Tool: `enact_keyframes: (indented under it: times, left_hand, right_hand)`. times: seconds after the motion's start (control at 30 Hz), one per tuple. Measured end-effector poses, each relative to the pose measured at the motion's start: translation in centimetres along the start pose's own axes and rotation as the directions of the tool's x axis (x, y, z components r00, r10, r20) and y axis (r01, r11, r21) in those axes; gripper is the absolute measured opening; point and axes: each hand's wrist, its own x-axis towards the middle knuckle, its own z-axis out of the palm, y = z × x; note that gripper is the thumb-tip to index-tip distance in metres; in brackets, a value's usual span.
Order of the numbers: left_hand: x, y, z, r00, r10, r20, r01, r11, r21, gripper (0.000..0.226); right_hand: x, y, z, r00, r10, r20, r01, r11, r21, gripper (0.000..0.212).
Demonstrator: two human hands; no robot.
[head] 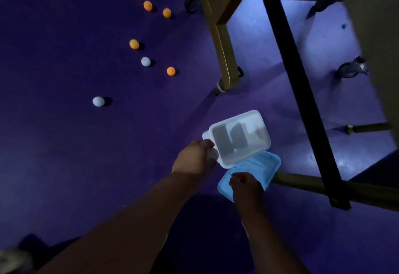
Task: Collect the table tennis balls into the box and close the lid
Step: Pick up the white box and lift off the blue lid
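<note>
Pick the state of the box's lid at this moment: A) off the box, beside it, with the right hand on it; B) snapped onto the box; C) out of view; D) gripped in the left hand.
A: the blue lid lies off the open clear box with the right hand on it, while the left hand holds a white ball at the box's edge.

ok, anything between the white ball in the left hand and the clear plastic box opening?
Nothing visible. The left hand grips the white table tennis ball right at the rim of the clear rectangular plastic box, which is open. The blue plastic lid sits beside it, off the opening, held by the right hand.
</note>
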Motion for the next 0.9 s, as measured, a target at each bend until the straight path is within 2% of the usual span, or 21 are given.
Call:
enact_keyframes:
  times: [0.17, 0.27, 0.37, 0.47, 0.57, 0.6, 0.67, 0.77, 0.83, 0.9]
  left_hand:
    - [5.2, -4.3, 1.8, 0.991, 0.133, -0.018, -0.133, 0.991, -0.021, 0.042]
    - [8.1, -6.8, 3.4, 0.971, 0.23, -0.068, -0.227, 0.973, 0.046, 0.04]
    - [10.9, -8.3, 5.7, 0.932, 0.346, -0.106, -0.335, 0.936, 0.106, 0.041]
    - [13.6, -8.6, 8.8, 0.917, 0.395, -0.05, -0.391, 0.917, 0.086, 0.04]
    - [15.5, -8.7, 12.3, 0.907, 0.42, -0.029, -0.419, 0.907, 0.033, 0.044]
    - [15.9, -8.8, 13.2, 0.897, 0.443, -0.017, -0.441, 0.895, 0.064, 0.045]
    - [16.5, -9.0, 14.2, 0.875, 0.483, 0.003, -0.478, 0.864, 0.159, 0.046]
    - [16.9, -9.2, 13.3, 0.867, 0.497, 0.033, -0.488, 0.835, 0.255, 0.042]
    - [16.7, -9.9, 11.5, 0.879, 0.473, 0.058, -0.465, 0.825, 0.321, 0.043]
    - [15.9, -11.1, 9.2, 0.878, 0.474, 0.067, -0.46, 0.797, 0.392, 0.04]
  right_hand:
    - [5.4, 0.9, 4.7, 0.997, -0.036, -0.073, 0.031, 0.997, -0.066, 0.016]
    - [9.1, 3.1, 7.7, 0.986, -0.016, -0.168, 0.005, 0.998, -0.062, 0.029]
    - [12.1, 5.6, 10.5, 0.945, 0.028, -0.325, -0.053, 0.996, -0.069, 0.045]
    - [14.6, 7.7, 12.5, 0.89, 0.121, -0.44, -0.076, 0.99, 0.118, 0.057]
    - [17.4, 9.2, 13.6, 0.873, 0.296, -0.388, -0.133, 0.909, 0.395, 0.063]
    - [18.3, 9.7, 13.9, 0.885, 0.315, -0.344, -0.127, 0.873, 0.472, 0.054]
    - [18.3, 9.5, 14.1, 0.922, 0.276, -0.273, -0.068, 0.807, 0.587, 0.015]
    - [17.6, 9.3, 14.3, 0.938, 0.186, -0.292, 0.028, 0.8, 0.6, 0.018]
    - [16.6, 9.1, 14.9, 0.94, 0.143, -0.311, 0.077, 0.797, 0.599, 0.005]
    - [14.9, 8.7, 16.0, 0.932, 0.105, -0.346, 0.116, 0.82, 0.561, 0.013]
